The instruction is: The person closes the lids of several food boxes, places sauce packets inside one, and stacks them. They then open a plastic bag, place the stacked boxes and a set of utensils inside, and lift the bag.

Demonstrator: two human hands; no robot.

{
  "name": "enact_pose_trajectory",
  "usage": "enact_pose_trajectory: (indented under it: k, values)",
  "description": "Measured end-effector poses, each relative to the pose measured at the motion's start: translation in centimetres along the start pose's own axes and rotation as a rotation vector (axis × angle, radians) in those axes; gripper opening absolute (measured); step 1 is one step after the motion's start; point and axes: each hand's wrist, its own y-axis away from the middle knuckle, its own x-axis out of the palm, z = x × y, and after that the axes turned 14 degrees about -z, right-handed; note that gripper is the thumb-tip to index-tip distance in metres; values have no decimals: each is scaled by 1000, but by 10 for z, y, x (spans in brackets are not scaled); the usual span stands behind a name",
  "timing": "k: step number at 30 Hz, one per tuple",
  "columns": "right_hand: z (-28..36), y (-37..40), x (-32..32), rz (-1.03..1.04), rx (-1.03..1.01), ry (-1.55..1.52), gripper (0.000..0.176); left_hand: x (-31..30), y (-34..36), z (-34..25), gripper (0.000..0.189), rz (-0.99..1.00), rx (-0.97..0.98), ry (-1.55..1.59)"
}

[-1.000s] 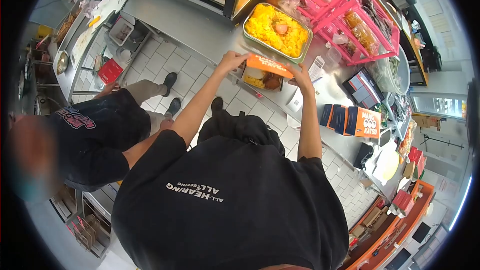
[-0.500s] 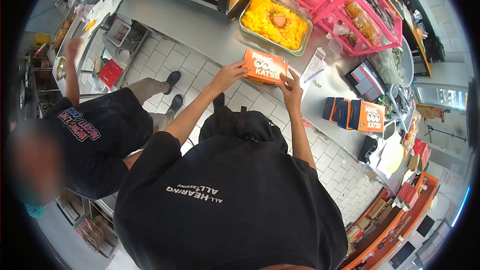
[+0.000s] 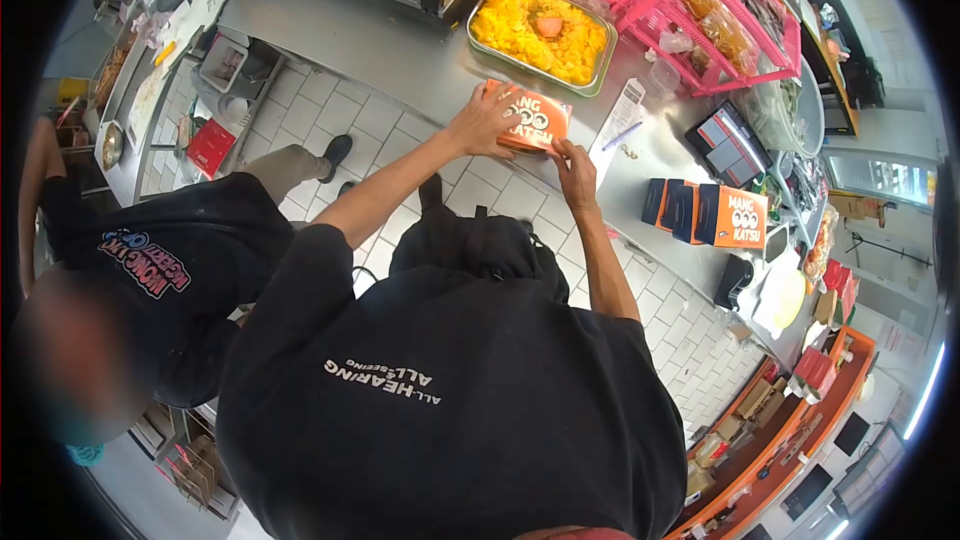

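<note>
Here, left hand (image 3: pixel 485 120) lies spread on orange box (image 3: pixel 537 121); right hand (image 3: pixel 573 164) pinches its edge.

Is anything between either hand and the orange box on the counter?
Nothing visible. The left hand lies on top of the orange box, and the right hand touches its near edge; both are in contact with it.
</note>
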Motion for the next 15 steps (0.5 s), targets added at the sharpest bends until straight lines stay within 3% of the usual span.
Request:
enact_pose_trajectory:
  k: [7,9,10,11,13,15]
  values:
    - [17,6,-17,27,-16,174,30,20,-11,15,44,-39,67,138]
    - [31,10,-17,-66,239,-30,23,27,-14,11,45,-48,57,162]
    - [36,12,-17,-64,238,-25,23,30,-16,10,47,-58,40,171]
    - [42,17,-16,-127,502,-51,23,33,-16,1,47,-58,37,176]
    - [59,19,-12,-198,938,-125,24,41,-15,-30,58,-190,-198,31]
    - [53,26,-1,-157,1043,-253,25,47,-17,-52,65,-205,-292,1]
